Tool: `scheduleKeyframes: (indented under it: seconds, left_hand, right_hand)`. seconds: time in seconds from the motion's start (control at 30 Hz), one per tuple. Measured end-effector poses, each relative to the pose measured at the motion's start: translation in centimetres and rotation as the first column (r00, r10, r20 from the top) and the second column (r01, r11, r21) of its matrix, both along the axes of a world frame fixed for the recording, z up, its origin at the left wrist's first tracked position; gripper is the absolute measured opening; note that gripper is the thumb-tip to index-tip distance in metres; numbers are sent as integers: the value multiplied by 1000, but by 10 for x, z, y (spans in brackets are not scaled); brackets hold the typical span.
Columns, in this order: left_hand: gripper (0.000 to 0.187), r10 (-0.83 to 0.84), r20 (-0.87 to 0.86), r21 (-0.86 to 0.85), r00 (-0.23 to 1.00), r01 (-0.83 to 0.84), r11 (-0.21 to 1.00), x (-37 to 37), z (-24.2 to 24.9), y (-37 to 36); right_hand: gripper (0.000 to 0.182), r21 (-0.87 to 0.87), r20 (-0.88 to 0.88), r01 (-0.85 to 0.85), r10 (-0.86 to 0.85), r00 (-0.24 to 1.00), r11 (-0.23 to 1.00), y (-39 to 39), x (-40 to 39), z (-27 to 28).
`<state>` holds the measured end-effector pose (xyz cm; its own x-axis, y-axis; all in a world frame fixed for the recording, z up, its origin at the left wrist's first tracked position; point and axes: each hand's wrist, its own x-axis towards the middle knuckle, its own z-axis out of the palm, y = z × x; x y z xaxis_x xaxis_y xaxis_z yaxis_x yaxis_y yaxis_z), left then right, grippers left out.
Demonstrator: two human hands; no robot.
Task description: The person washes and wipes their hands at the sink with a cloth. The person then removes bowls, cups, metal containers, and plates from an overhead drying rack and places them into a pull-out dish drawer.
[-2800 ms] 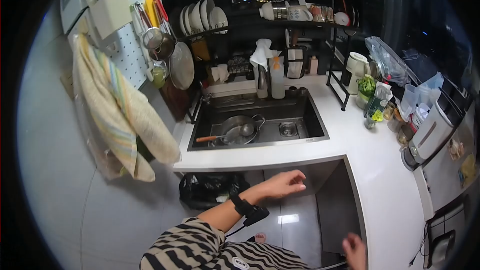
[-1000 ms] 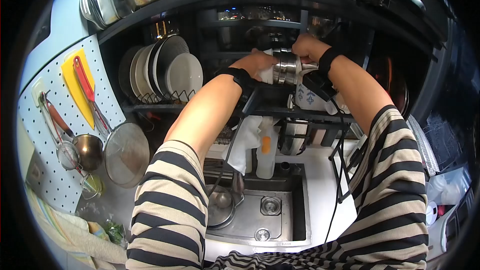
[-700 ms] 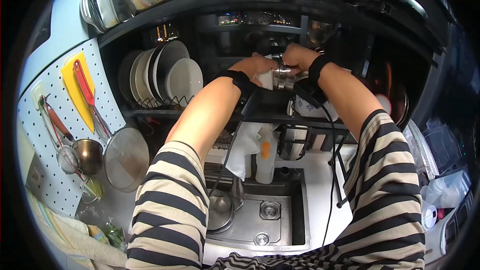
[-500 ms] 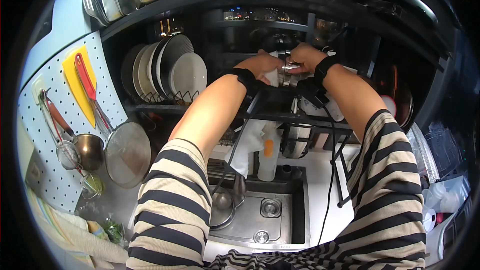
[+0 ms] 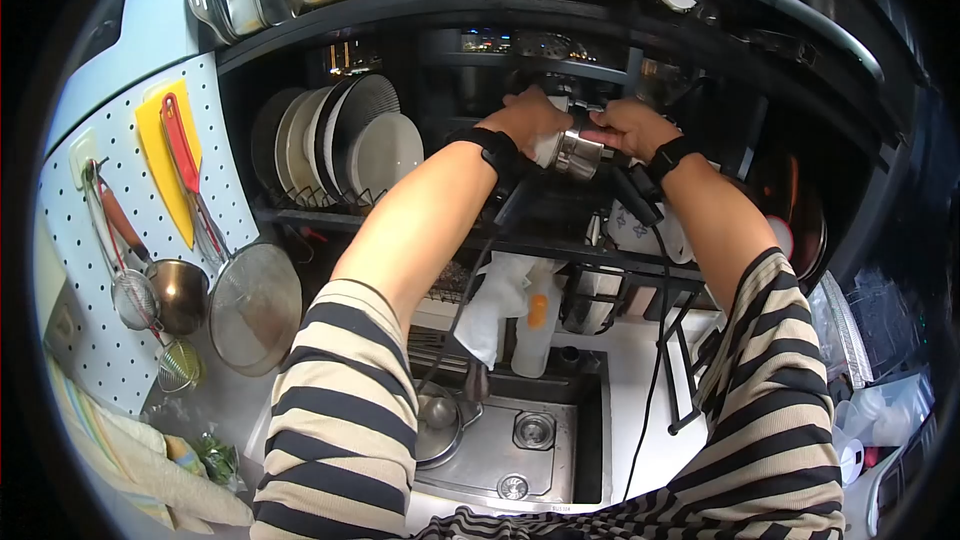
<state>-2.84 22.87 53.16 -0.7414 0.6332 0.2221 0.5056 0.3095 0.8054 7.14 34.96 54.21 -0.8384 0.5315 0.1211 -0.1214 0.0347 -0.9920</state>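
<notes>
Both our arms are up at the black rack (image 5: 560, 245) over the sink (image 5: 520, 440). Our left hand (image 5: 528, 118) is wrapped around the left end of a stack of steel cups (image 5: 575, 152), with a white cup just under the fingers. Our right hand (image 5: 630, 128) is clamped on the right end of the same stack. The stack lies tilted on its side, held in the air between both hands at the upper shelf level, just above a white patterned mug (image 5: 640, 230) on the shelf below. Black wrist straps on both arms, cables hanging down from them.

To the left: plates (image 5: 340, 145) upright in the dish rack, a strainer (image 5: 255, 305) and ladle (image 5: 180, 290) hung on the pegboard (image 5: 70, 230). A white cloth (image 5: 500, 295) and bottle (image 5: 535, 325) hang below the rack. A pot (image 5: 440, 425) sits in the sink. White bench (image 5: 665, 410) to the right of the sink.
</notes>
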Motion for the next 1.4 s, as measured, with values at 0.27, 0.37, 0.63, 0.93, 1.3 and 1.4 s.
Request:
scheduleKeyframes:
  seconds: [0.27,0.37,0.63,0.93,1.3,1.4]
  left_hand:
    - [81,250,-33,199,968,-239,951,36,4,-37]
    - [86,96,219,489,971,-195,850,68,-22,-69]
    - [63,-660,214,966,720,-55,253,157,-86,-150]
    - [72,-815,228,973,532,-135,185,272,-187,-242]
    - [80,-817,564,823,-121,-1,569,370,-343,-329]
    - [80,-593,712,683,-375,176,709,404,-406,-351]
  right_hand:
    - [24,346,-71,110,-90,993,932,-50,23,24]
    - [31,625,-122,121,-57,991,771,-81,43,22]
    - [20,940,-295,304,75,952,-156,-210,161,-37]
    - [16,945,-280,279,20,960,-169,-315,271,-143]
    - [21,965,-206,258,-471,858,47,-455,412,-260]
    - [13,942,-163,309,-624,765,133,-506,464,-274]
